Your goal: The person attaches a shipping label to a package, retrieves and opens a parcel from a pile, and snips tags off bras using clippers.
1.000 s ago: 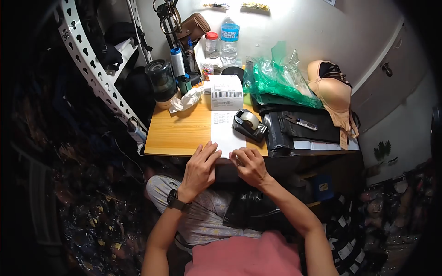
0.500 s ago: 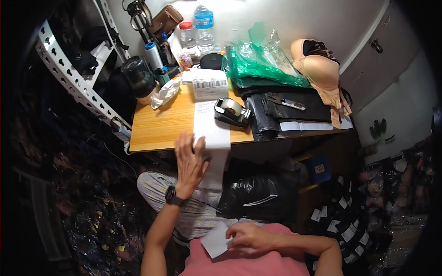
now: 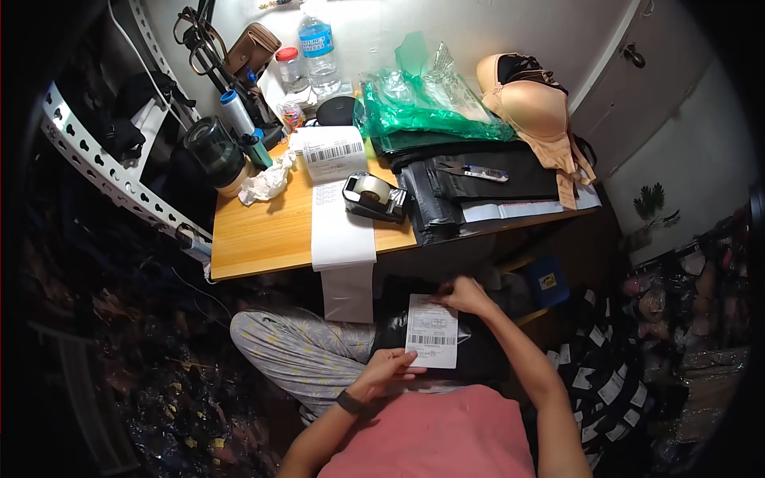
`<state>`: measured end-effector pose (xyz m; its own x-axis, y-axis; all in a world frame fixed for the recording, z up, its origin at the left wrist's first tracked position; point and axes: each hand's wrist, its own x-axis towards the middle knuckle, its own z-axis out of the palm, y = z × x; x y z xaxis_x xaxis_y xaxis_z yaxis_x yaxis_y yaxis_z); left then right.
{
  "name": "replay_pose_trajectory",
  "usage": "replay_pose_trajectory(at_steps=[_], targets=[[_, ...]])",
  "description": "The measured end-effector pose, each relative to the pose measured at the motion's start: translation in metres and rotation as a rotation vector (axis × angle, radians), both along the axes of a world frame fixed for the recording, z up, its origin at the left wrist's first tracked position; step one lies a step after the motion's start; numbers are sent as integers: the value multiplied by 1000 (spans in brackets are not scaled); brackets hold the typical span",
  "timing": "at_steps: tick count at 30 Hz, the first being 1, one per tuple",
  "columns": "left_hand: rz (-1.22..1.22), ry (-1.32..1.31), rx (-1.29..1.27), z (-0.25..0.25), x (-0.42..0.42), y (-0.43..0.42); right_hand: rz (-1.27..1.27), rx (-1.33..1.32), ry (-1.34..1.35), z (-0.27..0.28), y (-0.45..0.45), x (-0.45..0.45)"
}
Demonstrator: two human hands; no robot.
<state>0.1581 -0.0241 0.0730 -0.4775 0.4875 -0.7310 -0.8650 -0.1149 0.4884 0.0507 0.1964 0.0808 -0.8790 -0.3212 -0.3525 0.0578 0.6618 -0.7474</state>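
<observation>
A printed label with a barcode lies over a black plastic pouch on the person's lap. My left hand pinches the label's lower left corner. At the label's top edge, my right hand has its fingers closed on the paper. On the wooden table, a long strip of labels runs forward and hangs over the front edge. A black tape dispenser stands on that strip.
Crumpled white paper, a jar and a water bottle are on the table. Green plastic, black pouches, small snips and a beige bra lie at the right. A blue box stands below.
My left hand has moved from the table's edge down to the lap and onto the label. My right hand has carried the detached label from the chest onto the black pouch, its printed side now showing.
</observation>
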Motion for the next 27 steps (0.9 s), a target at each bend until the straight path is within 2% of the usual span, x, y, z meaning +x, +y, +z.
replay_pose_trajectory(at_steps=[2, 3, 4, 5, 6, 8, 12, 14, 16, 18, 20, 21, 24, 26, 27], targets=[[-17, -48, -6, -11, -4, -2, 58, 585, 209, 7, -13, 10], [-10, -49, -4, -13, -6, -2, 9, 608, 530, -5, -16, 24], [-5, -61, -6, -15, -4, -1, -131, 433, 639, 10, -32, 35], [-7, -76, -11, -17, 0, -2, -164, 192, 642, 10, -44, 52], [-17, -84, -14, -18, 3, -5, -110, 11, 551, -13, -51, 75], [-12, -179, 19, -21, 9, -14, 39, 256, 671, -42, -59, 93], [-107, -195, -31, 12, 8, -51, 70, 381, 550, -29, -51, 91], [-131, 566, -295, 12, -8, -52, 84, 357, 483, -26, -37, 91], [-229, 1163, -611, 30, -29, -22, 103, 414, 490, -11, -15, 93], [-332, 1708, -745, 12, -44, 22, 211, 518, 535, -7, 3, 97], [-627, 1907, -859, -14, -45, 57, 265, 564, 468, -14, 18, 102], [-715, 1823, -808, -18, -46, 61, 324, 604, 397, -12, 22, 103], [-756, 1714, -756, -22, -46, 47, 254, 489, 282, -9, 22, 100], [-783, 1749, -832, -33, -48, 28, 226, 473, 304, -17, 22, 97], [-837, 1664, -879, -29, -49, 18, 236, 476, 324, -18, 21, 96]])
